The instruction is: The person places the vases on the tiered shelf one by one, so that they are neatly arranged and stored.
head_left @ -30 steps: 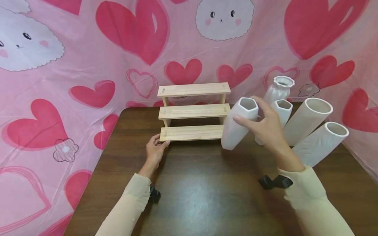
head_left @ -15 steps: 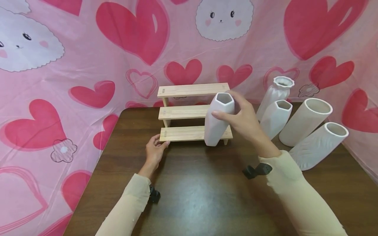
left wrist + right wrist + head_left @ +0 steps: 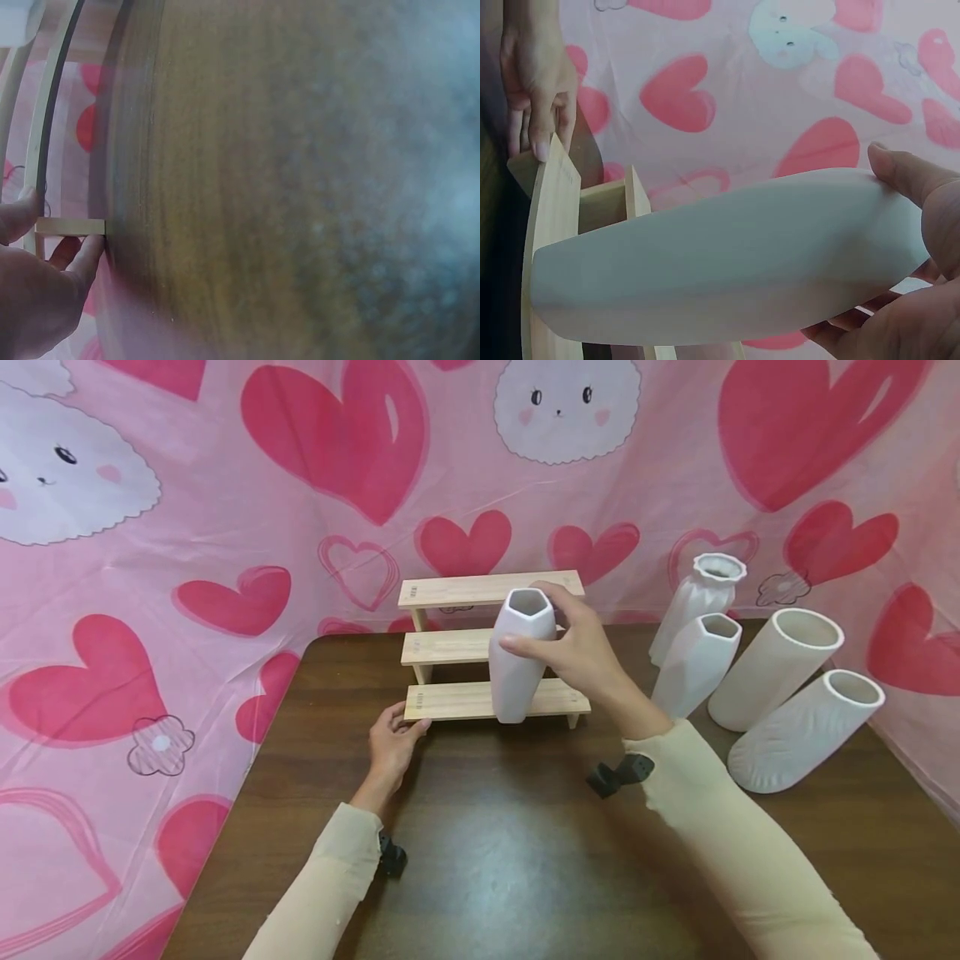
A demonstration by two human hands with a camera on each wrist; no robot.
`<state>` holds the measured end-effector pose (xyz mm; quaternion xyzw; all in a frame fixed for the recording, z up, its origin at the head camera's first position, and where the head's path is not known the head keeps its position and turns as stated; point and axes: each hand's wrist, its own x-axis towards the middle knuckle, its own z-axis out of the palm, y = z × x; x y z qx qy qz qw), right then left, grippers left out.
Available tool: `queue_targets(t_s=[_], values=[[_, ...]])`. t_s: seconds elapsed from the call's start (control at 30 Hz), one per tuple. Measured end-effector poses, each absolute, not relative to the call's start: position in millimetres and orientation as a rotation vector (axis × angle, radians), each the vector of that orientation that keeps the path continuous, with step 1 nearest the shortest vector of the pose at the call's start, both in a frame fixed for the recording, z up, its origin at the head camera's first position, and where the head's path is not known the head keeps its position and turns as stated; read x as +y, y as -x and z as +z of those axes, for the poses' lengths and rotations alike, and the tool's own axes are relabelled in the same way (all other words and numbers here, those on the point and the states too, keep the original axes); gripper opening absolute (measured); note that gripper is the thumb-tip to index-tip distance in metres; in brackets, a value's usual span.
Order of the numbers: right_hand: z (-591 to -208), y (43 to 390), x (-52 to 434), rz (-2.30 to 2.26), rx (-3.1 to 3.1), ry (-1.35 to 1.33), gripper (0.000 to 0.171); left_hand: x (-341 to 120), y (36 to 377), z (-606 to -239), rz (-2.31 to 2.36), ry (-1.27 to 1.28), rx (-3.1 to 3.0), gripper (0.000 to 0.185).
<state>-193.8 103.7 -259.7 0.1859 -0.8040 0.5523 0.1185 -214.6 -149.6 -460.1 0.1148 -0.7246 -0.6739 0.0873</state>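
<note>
My right hand [image 3: 581, 639] holds a white faceted vase [image 3: 517, 668] near its top, thumb on the near side and fingers behind. The vase has a five-sided mouth and stands nearly upright in front of a three-step wooden display stand [image 3: 450, 700]. In the right wrist view the base of the vase [image 3: 705, 262] overlaps the lowest step; whether they touch I cannot tell. My left hand [image 3: 392, 745] grips the left end of that lowest step. In the left wrist view its thumb lies on the board and its fingers [image 3: 88, 259] reach the stand's leg [image 3: 71, 226].
Toward the right of the brown table [image 3: 480, 860] stand a ruffled-rim vase [image 3: 697, 602], a second faceted vase [image 3: 697, 664], a smooth cylindrical vase [image 3: 776, 668] and a textured cylindrical vase [image 3: 802, 735]. Behind the table hangs a pink heart-patterned cloth [image 3: 247, 527].
My right hand has carried the faceted vase leftward from beside the other vases to the front of the stand, and the vase has become more upright. The left hand has stayed in place.
</note>
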Motion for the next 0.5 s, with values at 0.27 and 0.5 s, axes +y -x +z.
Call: queue_targets(t_s=[0.27,0.5], values=[[-258,206,85,1.676,-2.270,-0.670,0.058,-149,214,-461,-2.006,-0.345,-2.157,0.049],[-255,215,70,1.673,-2.298,-0.699,0.059,-150,215,-460,-1.996,-0.339,-2.167,0.050]])
